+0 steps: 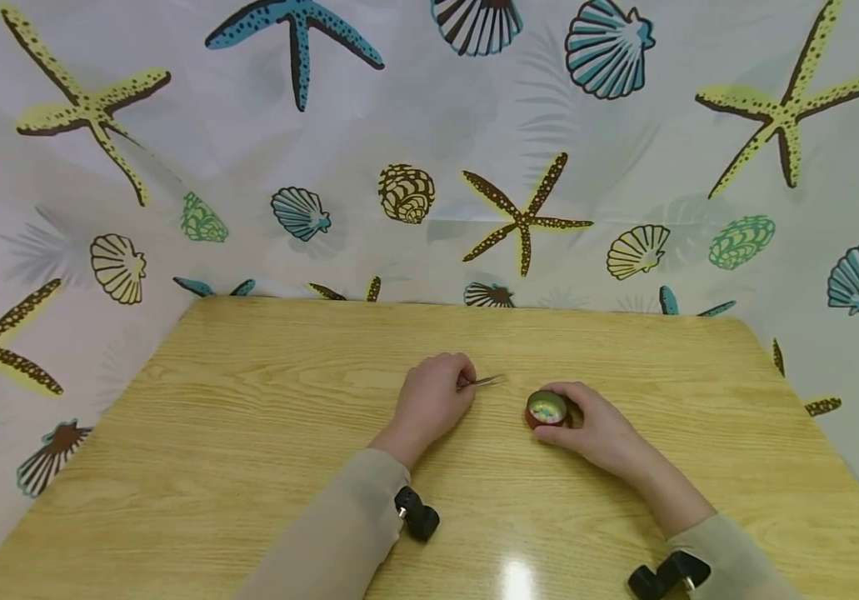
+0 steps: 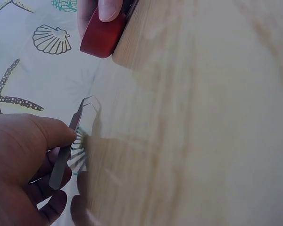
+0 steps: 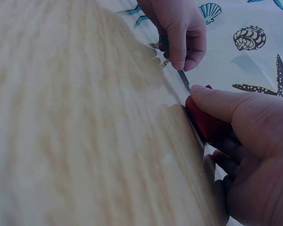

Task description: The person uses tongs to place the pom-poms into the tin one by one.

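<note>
My left hand (image 1: pixel 436 396) pinches a pair of thin metal tweezers (image 2: pixel 67 153) between thumb and fingers. Their bent tips stand slightly apart close over the table, pointing toward the right hand, with nothing between them. A small round red tin (image 1: pixel 546 410) stands on the table, its open top showing small pale yellow and bluish bits inside. Thumb and fingers of my right hand (image 1: pixel 601 429) grip the tin from its right side. In the left wrist view, the tin's smooth red wall (image 2: pixel 103 35) shows beneath a fingertip. The tweezer tips are a short way left of the tin.
Both hands are over a wood-grain table (image 1: pixel 249 467). Behind it and at both sides hangs a white cloth (image 1: pixel 369 125) printed with starfish and shells. A black wrist camera (image 1: pixel 416 514) sits at the left cuff, another black camera (image 1: pixel 669 573) at the right.
</note>
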